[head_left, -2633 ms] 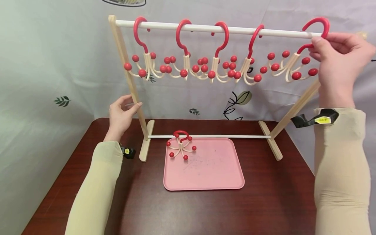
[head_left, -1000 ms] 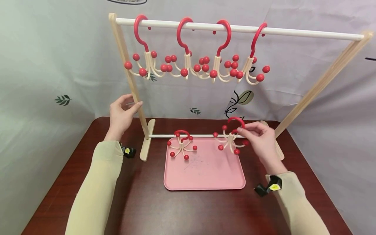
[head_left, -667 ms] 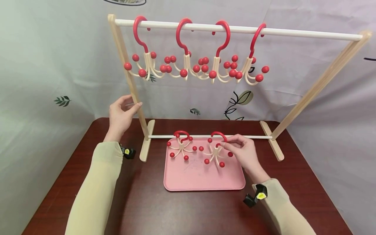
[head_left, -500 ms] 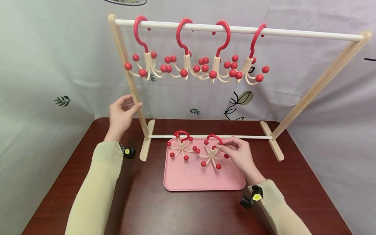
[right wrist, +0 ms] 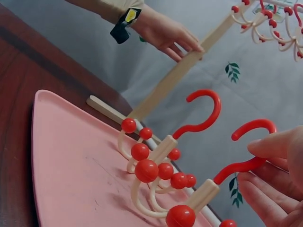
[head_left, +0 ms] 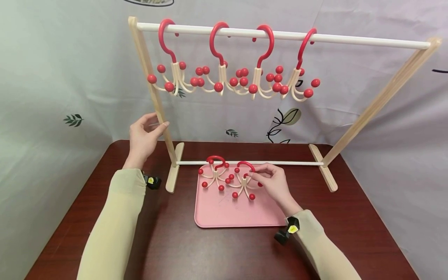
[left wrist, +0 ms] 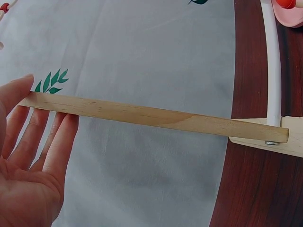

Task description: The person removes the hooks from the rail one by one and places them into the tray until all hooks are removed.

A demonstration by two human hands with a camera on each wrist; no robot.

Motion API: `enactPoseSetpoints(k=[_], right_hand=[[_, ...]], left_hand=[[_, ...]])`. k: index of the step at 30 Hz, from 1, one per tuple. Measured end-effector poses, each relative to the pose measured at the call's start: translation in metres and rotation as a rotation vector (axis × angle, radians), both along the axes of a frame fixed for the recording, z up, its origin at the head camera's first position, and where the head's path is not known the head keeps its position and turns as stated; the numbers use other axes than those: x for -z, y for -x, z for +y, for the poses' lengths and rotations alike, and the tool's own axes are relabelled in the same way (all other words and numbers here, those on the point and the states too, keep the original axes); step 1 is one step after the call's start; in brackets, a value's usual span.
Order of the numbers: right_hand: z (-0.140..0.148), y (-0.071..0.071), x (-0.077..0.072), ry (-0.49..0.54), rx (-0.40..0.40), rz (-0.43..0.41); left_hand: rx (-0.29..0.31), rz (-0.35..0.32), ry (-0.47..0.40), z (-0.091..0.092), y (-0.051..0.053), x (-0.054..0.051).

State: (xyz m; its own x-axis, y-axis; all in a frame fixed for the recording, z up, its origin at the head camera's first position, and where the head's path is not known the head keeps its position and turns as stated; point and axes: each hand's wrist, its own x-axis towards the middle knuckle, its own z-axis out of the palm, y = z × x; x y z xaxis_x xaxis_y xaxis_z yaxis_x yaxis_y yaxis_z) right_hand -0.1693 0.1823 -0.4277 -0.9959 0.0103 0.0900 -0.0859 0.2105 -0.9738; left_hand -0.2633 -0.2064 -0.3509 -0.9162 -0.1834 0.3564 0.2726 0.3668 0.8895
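In the head view my right hand [head_left: 274, 186] pinches the red hook of a small hanger [head_left: 244, 182] with several pale, red-balled arms. That hanger is upright at the pink tray [head_left: 224, 216]; the right wrist view shows thumb and fingers on its hook [right wrist: 240, 166]. Close by on its left, a matching hanger [head_left: 215, 175] stands on the tray, their balls nearly meeting. At the left, my left hand [head_left: 143, 138] holds the rack's wooden post [head_left: 162, 105] between thumb and fingertips, clearer in the left wrist view on the post [left wrist: 142, 113].
Several like hangers [head_left: 257, 76] hang from the rack's white top rail [head_left: 367, 40], mostly toward the left. The lower white bar [head_left: 294, 163] runs behind the tray. The right post [head_left: 381, 101] slants to a wooden foot [head_left: 323, 168] on the dark table [head_left: 224, 252].
My right hand has lifted a hanger off the right end of the top rail, brought it down to the tray and shifted it left toward the other one. The left hand has stayed put.
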Motion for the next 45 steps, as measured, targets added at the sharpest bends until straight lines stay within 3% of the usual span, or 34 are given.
enactPoseSetpoints(k=[9,16,31,34,38,45], right_hand=[[-0.007,0.012,0.003,0.016,0.005,0.035],[-0.008,0.018,0.002,0.042,0.014,0.004],[-0.005,0.016,0.003,0.017,0.013,0.016],[-0.001,0.013,-0.003,0.007,0.01,0.041],[0.005,0.012,-0.017,0.027,0.016,0.144],[0.016,0.007,-0.056,0.129,0.071,0.301]], left_hand=[[0.003,0.002,-0.007,-0.001,-0.001,0.0],[0.007,-0.004,0.0,-0.001,0.0,-0.001],[0.01,-0.02,-0.004,0.0,0.0,-0.001],[0.012,-0.024,-0.011,0.001,0.0,-0.001],[0.017,-0.025,-0.02,0.001,-0.001,-0.002],[0.028,-0.01,-0.026,-0.001,0.0,-0.001]])
